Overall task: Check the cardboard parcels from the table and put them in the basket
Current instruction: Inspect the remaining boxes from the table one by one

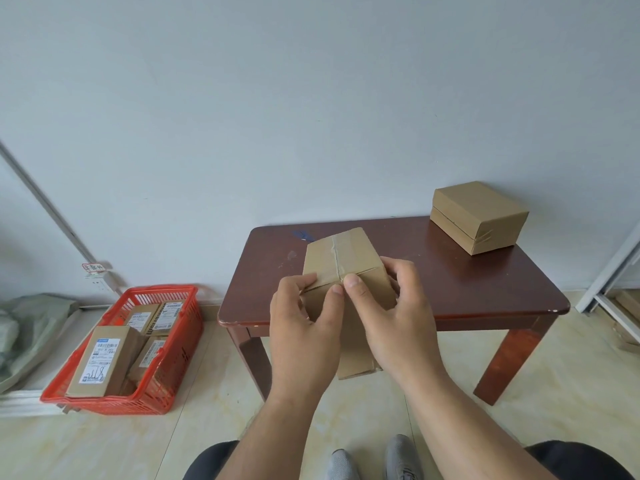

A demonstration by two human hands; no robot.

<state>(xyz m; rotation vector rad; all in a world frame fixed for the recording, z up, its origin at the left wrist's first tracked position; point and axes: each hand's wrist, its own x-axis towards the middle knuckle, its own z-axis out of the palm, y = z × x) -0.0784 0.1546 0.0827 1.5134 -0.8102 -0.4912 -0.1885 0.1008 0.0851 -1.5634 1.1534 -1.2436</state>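
Gripped in both the left hand (304,327) and right hand (391,317), above a dark red-brown wooden table (485,285): a taped brown cardboard parcel (341,258). Second brown cardboard box (478,216) at the far right corner. Left on pale tiled floor (346,410), against a plain grey wall (277,98): red plastic basket (180,341) holding labelled parcels (100,362).

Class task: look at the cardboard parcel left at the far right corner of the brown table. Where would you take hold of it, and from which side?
Grip the cardboard parcel across its two long side faces, coming from above and in front. It lies flat and apart from everything else on the table, its top free, so both hands can probably clamp those flat sides, well away from the taped end.
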